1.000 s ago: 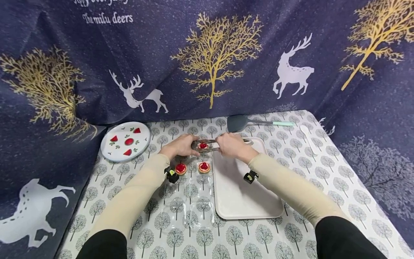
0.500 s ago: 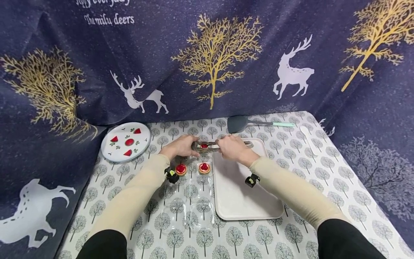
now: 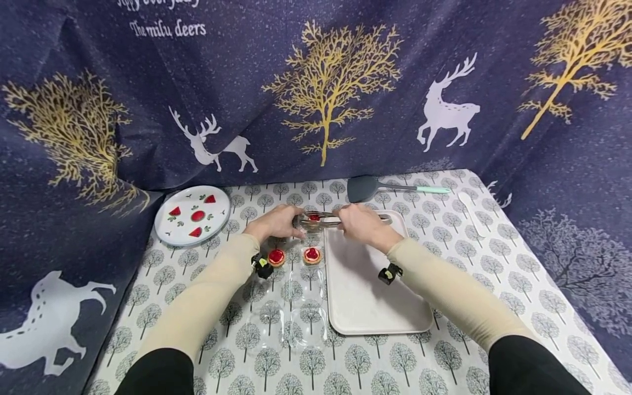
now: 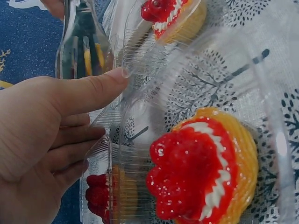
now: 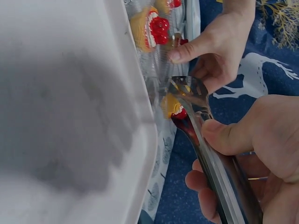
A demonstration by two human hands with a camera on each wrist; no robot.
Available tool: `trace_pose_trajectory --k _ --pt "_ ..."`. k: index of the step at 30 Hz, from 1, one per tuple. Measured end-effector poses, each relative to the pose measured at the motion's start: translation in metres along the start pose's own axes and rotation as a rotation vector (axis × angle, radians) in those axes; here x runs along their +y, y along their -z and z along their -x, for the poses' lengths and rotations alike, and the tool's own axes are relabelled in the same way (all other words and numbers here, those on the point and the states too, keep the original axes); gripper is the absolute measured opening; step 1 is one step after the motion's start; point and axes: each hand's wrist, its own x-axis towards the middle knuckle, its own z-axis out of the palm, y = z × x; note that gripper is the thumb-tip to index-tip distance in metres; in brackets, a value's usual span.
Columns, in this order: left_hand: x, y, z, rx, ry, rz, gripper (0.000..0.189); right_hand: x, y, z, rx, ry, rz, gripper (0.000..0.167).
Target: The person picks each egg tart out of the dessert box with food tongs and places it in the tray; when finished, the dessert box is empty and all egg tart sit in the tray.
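My left hand [image 3: 277, 222] holds the far edge of a clear plastic container [image 4: 117, 116], thumb over the rim and fingers behind it. Fruit tarts with red tops sit in it, including a left tart [image 3: 276, 257] and a right tart [image 3: 311, 255]. My right hand [image 3: 362, 224] grips metal tongs [image 5: 217, 177] along their arms. The tongs' ends are on either side of a far tart [image 5: 172, 106]; whether they press it cannot be told. In the left wrist view, one tart [image 4: 191, 172] looms large below the thumb.
A white tray [image 3: 375, 302] lies right of the container, under my right forearm. A watermelon-patterned plate [image 3: 170, 230] is at the back left. Behind the tray lies a grey spatula [image 3: 362, 189]; a white spoon [image 3: 471, 214] rests to the right.
The tongs' arms have drawn closer together around the far tart. My right hand, the tongs and that tart have shifted slightly right and away from me. The left hand stays nearly still.
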Motion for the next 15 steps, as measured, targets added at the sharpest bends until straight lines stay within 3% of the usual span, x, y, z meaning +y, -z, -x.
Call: trace_pose_trajectory --k 5,15 --pt "0.000 -0.001 0.000 -0.004 0.011 0.008 0.086 0.007 0.005 0.006 0.041 0.017 -0.008 0.030" --pt "0.001 0.001 0.001 -0.023 0.028 0.008 0.087 0.023 0.006 0.022 0.132 0.003 -0.096 0.033"
